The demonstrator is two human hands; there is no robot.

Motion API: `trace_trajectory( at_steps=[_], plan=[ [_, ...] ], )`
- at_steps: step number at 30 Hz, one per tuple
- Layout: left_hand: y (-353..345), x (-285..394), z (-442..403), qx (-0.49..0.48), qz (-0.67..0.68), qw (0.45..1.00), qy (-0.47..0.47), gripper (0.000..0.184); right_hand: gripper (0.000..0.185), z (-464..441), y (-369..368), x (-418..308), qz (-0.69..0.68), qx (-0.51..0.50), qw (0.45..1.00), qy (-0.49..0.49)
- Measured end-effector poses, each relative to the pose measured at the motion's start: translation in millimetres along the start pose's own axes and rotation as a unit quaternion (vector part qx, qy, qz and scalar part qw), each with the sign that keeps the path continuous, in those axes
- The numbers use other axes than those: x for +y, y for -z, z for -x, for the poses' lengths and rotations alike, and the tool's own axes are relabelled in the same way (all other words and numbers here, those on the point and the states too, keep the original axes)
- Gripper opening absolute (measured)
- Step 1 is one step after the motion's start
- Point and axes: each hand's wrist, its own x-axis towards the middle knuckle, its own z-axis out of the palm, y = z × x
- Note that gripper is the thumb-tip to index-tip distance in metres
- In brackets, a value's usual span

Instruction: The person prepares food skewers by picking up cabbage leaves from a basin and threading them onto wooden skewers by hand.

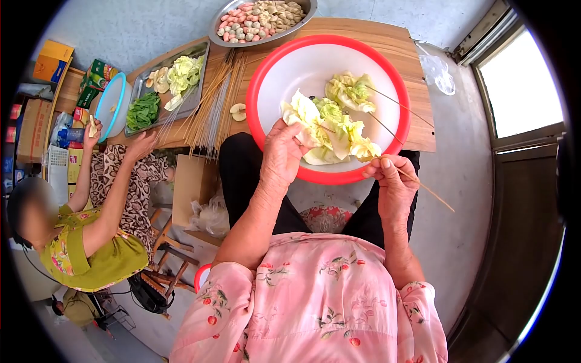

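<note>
Head view: leafy greens (301, 111) above red-rimmed basin (255, 100), clamped in left hand (281, 149). Right hand (396, 183), apart from it, pinches wooden skewer (431, 192) near its leafy end. Basin overlaps counter (396, 41); co-worker (97, 236) sits off left.

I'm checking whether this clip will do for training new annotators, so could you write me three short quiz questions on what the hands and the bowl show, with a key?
1. True or false: the fingers of the right hand hold a skewer.
2. What colour is the rim of the bowl in front of the person?
A) blue
B) red
C) green
3. Fill in the missing word: the left hand holds a pale cabbage ____.

Key: 1. True; 2. B; 3. leaf
</note>
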Motion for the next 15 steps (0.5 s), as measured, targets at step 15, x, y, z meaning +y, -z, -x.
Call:
trace_trajectory(
  at_steps=[15],
  plan=[
    [-4.6,1.3,9.5,0.003,-0.081,0.997,-0.005,0.033,0.010,0.4,-3.7,-3.0,0.023,-0.010,1.000,0.002]
  ],
)
